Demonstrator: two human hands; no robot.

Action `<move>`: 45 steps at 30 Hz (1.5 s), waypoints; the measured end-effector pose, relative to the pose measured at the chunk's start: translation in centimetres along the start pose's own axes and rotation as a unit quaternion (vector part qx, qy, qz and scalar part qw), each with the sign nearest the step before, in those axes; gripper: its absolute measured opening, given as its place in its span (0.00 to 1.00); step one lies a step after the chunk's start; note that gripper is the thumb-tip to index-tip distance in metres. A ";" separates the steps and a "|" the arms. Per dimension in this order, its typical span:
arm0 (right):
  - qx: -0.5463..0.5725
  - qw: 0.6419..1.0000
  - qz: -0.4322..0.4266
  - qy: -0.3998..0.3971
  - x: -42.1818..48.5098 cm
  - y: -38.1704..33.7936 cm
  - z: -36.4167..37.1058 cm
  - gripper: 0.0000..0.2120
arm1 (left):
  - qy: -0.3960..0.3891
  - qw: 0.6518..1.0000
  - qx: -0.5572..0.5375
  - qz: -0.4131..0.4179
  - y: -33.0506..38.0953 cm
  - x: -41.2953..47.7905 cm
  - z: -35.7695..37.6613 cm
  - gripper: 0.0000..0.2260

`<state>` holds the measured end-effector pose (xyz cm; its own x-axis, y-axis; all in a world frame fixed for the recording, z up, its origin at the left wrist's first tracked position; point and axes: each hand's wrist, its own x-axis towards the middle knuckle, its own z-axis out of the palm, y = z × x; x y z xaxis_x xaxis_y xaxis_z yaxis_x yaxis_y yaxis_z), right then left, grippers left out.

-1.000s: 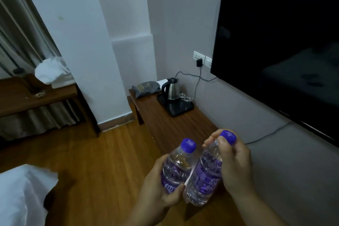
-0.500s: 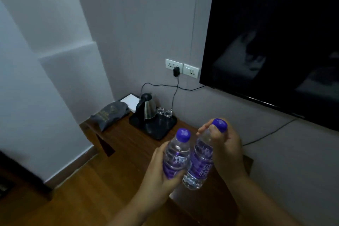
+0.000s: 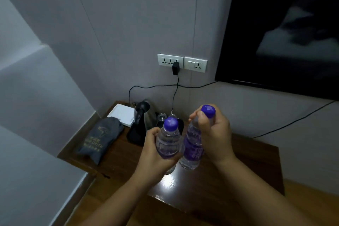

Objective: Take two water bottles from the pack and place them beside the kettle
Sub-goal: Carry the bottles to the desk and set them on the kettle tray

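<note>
I hold two clear water bottles with purple caps and purple labels above the dark wooden table (image 3: 247, 161). My left hand (image 3: 152, 154) grips the left bottle (image 3: 168, 141) around its body. My right hand (image 3: 214, 134) grips the right bottle (image 3: 194, 147) near its neck, just under the cap. Both bottles are upright and close together, their bases a little above the tabletop. The steel kettle (image 3: 145, 117) with a black handle stands on a black tray (image 3: 134, 135) just behind and left of the bottles. The pack is not in view.
Two small glasses (image 3: 162, 116) stand on the tray behind the bottles. A grey pouch (image 3: 101, 138) and a white box (image 3: 122, 113) lie left of the kettle. Wall sockets (image 3: 181, 62) with a plugged adapter and cables hang above. A black television (image 3: 284, 29) fills the upper right.
I have come closer to the table and the view has tilted down. Both hands carried the bottles forward, now right in front of the kettle tray and low over the tabletop.
</note>
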<state>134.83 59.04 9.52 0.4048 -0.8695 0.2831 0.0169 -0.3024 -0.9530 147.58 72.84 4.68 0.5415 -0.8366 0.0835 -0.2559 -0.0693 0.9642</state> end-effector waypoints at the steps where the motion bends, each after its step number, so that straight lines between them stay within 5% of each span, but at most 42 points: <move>1: -0.008 1.000 0.004 0.007 0.5 0.5 1.4 0.17 | -0.005 1.000 0.004 -0.004 -0.8 1.1 -1.1 0.36; 17: -0.111 0.979 0.033 0.167 3.9 16.1 17.9 0.18 | -0.126 0.992 -0.009 0.018 -23.5 16.4 -8.2 0.38; 29: -0.142 0.974 -0.025 0.174 7.0 35.8 21.5 0.15 | -0.073 0.993 -0.038 0.089 -40.3 23.6 -1.9 0.36; 45: -0.144 0.959 -0.099 0.224 11.6 44.6 22.4 0.11 | -0.021 0.989 -0.061 0.132 -45.2 29.7 2.1 0.37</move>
<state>160.70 44.25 -32.08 -0.0143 -0.8447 0.5350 -0.2261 -0.5185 -0.8247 173.53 49.97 -36.99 0.4344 -0.8391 0.3275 -0.2833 0.2179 0.9339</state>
